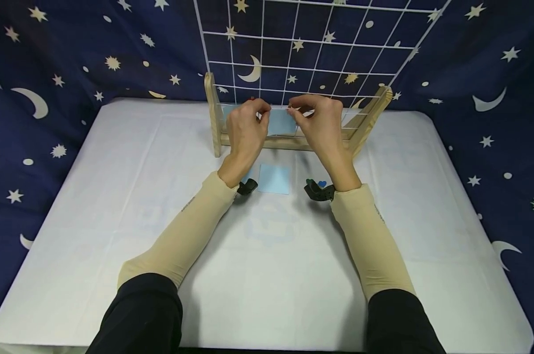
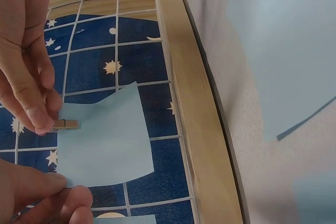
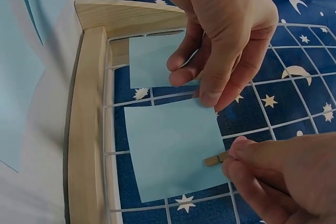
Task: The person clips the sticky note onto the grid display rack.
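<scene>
A light-blue square of paper (image 1: 281, 123) lies against the white wire grid (image 1: 272, 65), near its lower bar. My left hand (image 1: 246, 127) pinches the paper's upper left corner between thumb and finger. At the paper's top edge, my right hand (image 1: 322, 120) pinches a small wooden clothespin (image 3: 216, 159), whose tip overlaps the sheet in both wrist views. A second blue paper (image 3: 156, 62) hangs on the grid to the left, partly behind my left hand.
The grid stands in a wooden frame (image 1: 215, 115) at the table's back. Another blue sheet (image 1: 274, 179) lies on the white tabletop (image 1: 267, 275) between my forearms. Small green and blue hearts (image 1: 322, 184) show beside my right wrist. A starry dark-blue curtain (image 1: 116, 44) surrounds the table.
</scene>
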`<state>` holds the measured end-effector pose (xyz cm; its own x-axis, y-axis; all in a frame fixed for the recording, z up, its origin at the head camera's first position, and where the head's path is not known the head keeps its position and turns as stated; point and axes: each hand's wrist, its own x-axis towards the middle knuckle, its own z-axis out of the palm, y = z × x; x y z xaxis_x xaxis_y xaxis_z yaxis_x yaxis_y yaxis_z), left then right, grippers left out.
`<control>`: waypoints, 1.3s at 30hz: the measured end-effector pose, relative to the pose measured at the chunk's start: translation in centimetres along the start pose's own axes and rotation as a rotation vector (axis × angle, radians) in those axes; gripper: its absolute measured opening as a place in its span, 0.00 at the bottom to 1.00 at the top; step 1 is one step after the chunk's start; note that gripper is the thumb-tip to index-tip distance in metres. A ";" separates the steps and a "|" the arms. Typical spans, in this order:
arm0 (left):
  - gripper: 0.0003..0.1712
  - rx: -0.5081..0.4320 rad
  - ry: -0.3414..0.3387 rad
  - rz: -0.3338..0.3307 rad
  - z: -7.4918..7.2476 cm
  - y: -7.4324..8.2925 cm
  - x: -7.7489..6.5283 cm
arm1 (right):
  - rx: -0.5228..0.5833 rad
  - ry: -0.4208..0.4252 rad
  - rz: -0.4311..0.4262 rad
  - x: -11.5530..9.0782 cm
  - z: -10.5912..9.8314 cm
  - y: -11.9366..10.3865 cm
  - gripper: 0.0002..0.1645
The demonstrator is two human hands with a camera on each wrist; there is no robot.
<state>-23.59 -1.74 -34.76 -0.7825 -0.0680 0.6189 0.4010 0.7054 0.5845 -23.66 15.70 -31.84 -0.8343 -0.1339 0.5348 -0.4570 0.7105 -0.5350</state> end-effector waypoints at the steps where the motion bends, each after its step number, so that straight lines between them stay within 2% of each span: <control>1: 0.04 -0.009 0.002 0.004 0.0 0.0 0.0 | -0.002 0.004 -0.004 0.0 0.0 0.0 0.11; 9: 0.04 -0.071 0.004 0.010 -0.2 0.0 -0.2 | -0.001 0.019 -0.002 -0.3 -0.1 0.0 0.11; 15: 0.06 -0.104 0.014 0.020 0.3 0.1 -0.8 | -0.004 0.030 -0.017 -1.2 -0.5 0.4 0.11; 22: 0.06 -0.138 0.062 0.051 0.3 0.3 -0.8 | -0.007 0.040 -0.026 -2.4 -2.3 0.9 0.10; 26: 0.04 -0.147 0.092 0.055 -0.1 0.4 -0.6 | 0.012 0.022 0.005 -3.3 -3.3 1.8 0.10; 29: 0.04 -0.136 0.085 0.050 -0.6 0.4 -0.6 | 0.022 0.009 0.038 -3.8 -3.8 2.7 0.10; 31: 0.04 -0.120 0.055 0.044 -0.9 0.3 -0.7 | 0.020 -0.005 0.056 -4.2 -4.1 3.3 0.10; 33: 0.04 -0.094 -0.009 0.027 -1.2 0.2 -0.8 | 0.012 -0.025 0.070 -4.6 -4.3 3.8 0.09; 39: 0.07 0.010 -0.303 -0.048 -1.6 -0.3 -1.6 | -0.020 -0.135 0.097 -6.3 -4.7 4.6 0.10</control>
<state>-21.68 -2.96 -35.05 -0.9076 0.1112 0.4049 0.3564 0.7138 0.6029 -19.06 23.05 -34.59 -0.9088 -0.1544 0.3877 -0.3669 0.7382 -0.5661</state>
